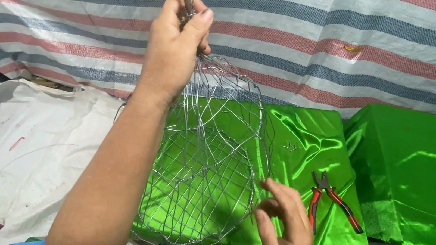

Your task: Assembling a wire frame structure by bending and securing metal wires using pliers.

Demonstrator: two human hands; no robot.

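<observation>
Left hand [174, 46] up high, fingers pinched tight on top of wire basket [205, 159], which hangs over green cloth [308, 144]. Right hand [286, 223] w/ fingers spread loose, brushing basket's rim. Red-handled pliers [332, 198] lying further right.

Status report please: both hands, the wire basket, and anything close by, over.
Left hand gripping wire basket at its top, held up. Right hand open, fingertips at the basket's lower rim. Pliers lying beside on green cloth.
</observation>
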